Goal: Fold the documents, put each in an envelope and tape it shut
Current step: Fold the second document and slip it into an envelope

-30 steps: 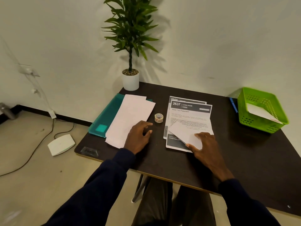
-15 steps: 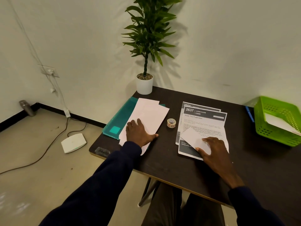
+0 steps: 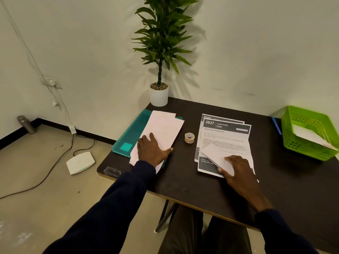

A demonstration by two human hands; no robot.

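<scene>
White envelopes [image 3: 163,126] — left hand [image 3: 152,150] atop

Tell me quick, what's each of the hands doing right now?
Left hand: open, flat on the envelopes.
Right hand: open, pressing the folded document.

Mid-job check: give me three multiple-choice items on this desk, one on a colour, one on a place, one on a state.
1. The basket is: A red; B white; C green.
2. The tape roll stands: A in the basket; B between the envelopes and the documents; C on the floor.
3. The top document is: A fully flat; B partly folded up; C inside an envelope.
Key: C, its mesh walls are bright green; B, the roll stands in the gap between the two stacks; B, its lower part is turned up, with the right hand resting on it.
</scene>
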